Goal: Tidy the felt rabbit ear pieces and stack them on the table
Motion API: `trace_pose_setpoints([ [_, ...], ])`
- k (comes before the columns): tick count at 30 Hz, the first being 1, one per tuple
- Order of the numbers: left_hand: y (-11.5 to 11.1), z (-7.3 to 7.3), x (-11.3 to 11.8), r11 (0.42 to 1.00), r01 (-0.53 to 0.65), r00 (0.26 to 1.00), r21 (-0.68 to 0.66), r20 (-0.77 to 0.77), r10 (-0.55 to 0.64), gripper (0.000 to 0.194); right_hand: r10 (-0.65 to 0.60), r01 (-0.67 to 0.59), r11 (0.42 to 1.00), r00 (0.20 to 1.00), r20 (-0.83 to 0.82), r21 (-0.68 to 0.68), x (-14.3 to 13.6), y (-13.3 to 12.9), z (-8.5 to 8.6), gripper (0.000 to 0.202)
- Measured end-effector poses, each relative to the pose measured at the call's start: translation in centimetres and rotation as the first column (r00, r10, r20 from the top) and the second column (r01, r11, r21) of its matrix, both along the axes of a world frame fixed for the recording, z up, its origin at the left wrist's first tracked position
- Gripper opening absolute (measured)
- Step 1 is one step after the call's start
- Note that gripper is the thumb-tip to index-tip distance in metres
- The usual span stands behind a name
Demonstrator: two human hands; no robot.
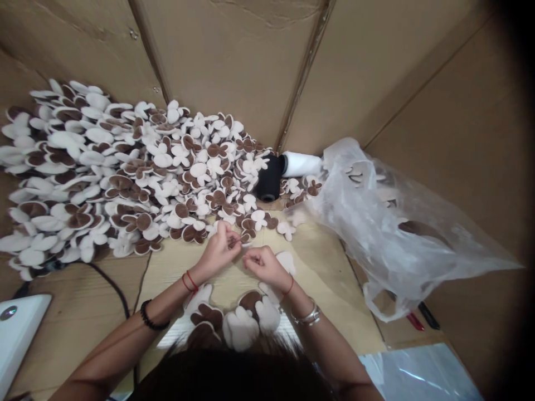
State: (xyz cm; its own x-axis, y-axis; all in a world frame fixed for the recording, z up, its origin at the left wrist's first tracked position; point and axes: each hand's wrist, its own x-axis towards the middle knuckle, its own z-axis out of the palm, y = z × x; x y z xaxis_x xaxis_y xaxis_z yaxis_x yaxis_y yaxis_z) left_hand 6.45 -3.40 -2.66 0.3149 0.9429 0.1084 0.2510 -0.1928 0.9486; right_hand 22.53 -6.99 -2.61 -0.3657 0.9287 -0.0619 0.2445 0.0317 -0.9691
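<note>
Both of my hands are raised close together above the yellowish board. My left hand (219,248) is closed in a pinch, with a small brown-and-white bunny-shaped fabric piece (246,239) at its fingertips. Just to the right, my right hand (265,264) is also pinched, its fingertips pointing at that piece; whatever they hold is too small to make out. Below my wrists lie several more fabric pieces (240,328), some white side up and some brown. One white piece (286,262) is partly hidden behind my right hand.
A big heap of brown-and-white bunny-shaped pieces (104,167) fills the left and back. Beside it are a black thread cone (268,178) and a white thread cone (303,164). A clear plastic bag (355,211) lies right, near red and black-handled items (428,316). A white device (20,334) stands left.
</note>
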Motion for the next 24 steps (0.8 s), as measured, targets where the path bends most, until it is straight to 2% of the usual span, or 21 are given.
trace_pose_setpoints([
  [2, 0.6, 0.3, -0.6, 0.99, 0.029, 0.987, -0.138, 0.162, -0.006, 0.038, -0.015, 0.001, 0.993, 0.993, -0.115, -0.119, 0.0, 0.5, -0.8, 0.02],
  [4, 0.7, 0.8, -1.1, 0.946, 0.207, 0.955, -0.249, 0.262, -0.14, 0.04, -0.097, 0.047, 0.973, 0.972, -0.216, -0.225, 0.4, 1.1, -1.1, 0.02],
  [6, 0.2, 1.1, -1.2, 0.88, 0.397, 0.912, -0.262, 0.223, -0.345, 0.038, -0.178, 0.111, 0.96, 0.951, -0.253, -0.255, 0.8, 1.3, -0.8, 0.02],
  [7, -0.3, 1.2, -1.0, 0.868, 0.44, 0.897, -0.228, 0.145, -0.417, 0.035, -0.188, 0.128, 0.963, 0.949, -0.252, -0.235, 0.9, 1.2, -0.6, 0.019],
  [8, -0.7, 1.1, -0.7, 0.878, 0.446, 0.894, -0.173, 0.042, -0.446, 0.032, -0.169, 0.121, 0.972, 0.956, -0.239, -0.201, 0.9, 0.9, -0.2, 0.017],
  [9, -1.0, 1.0, -0.4, 0.904, 0.415, 0.905, -0.104, -0.057, -0.422, 0.029, -0.125, 0.089, 0.982, 0.968, -0.217, -0.166, 0.8, 0.6, 0.1, 0.016],
  [11, -1.2, 0.7, 0.1, 0.962, 0.271, 0.951, 0.021, -0.159, -0.264, 0.027, 0.01, -0.031, 0.99, 0.988, -0.154, -0.137, 0.7, 0.1, 0.4, 0.016],
  [12, -1.0, 0.5, 0.1, 0.983, 0.18, 0.974, 0.046, -0.148, -0.172, 0.028, 0.076, -0.094, 0.985, 0.989, -0.126, -0.145, 0.7, 0.0, 0.5, 0.016],
  [14, -0.4, 0.5, -0.2, 0.997, 0.071, 0.997, -0.022, -0.025, -0.072, 0.032, 0.159, -0.177, 0.965, 0.982, -0.102, -0.192, 0.8, 0.2, 0.2, 0.018],
  [15, -0.1, 0.5, -0.5, 0.991, 0.085, 0.995, -0.102, 0.059, -0.079, 0.034, 0.173, -0.195, 0.954, 0.978, -0.114, -0.226, 1.1, 0.4, 0.0, 0.019],
  [16, 0.1, 0.7, -0.8, 0.969, 0.156, 0.982, -0.19, 0.14, -0.131, 0.037, 0.164, -0.196, 0.944, 0.977, -0.139, -0.264, 1.3, 0.7, -0.1, 0.02],
  [18, 0.1, 1.1, -1.2, 0.877, 0.372, 0.919, -0.303, 0.249, -0.304, 0.04, 0.108, -0.171, 0.929, 0.974, -0.2, -0.33, 2.0, 1.1, -0.2, 0.022],
  [19, -0.1, 1.2, -1.1, 0.836, 0.453, 0.888, -0.309, 0.245, -0.39, 0.039, 0.075, -0.151, 0.927, 0.972, -0.224, -0.343, 2.2, 1.2, -0.1, 0.023],
  [20, -0.5, 1.3, -1.0, 0.827, 0.483, 0.875, -0.286, 0.192, -0.445, 0.036, 0.044, -0.125, 0.933, 0.97, -0.24, -0.336, 2.3, 1.1, 0.1, 0.022],
  [22, -1.1, 1.2, -0.5, 0.886, 0.427, 0.902, -0.182, 0.021, -0.431, 0.027, 0.014, -0.087, 0.952, 0.97, -0.241, -0.293, 2.1, 0.8, 0.7, 0.02],
  [24, -1.3, 1.0, 0.0, 0.956, 0.283, 0.954, -0.079, -0.075, -0.289, 0.023, 0.033, -0.094, 0.958, 0.975, -0.221, -0.272, 1.6, 0.3, 1.1, 0.018],
])
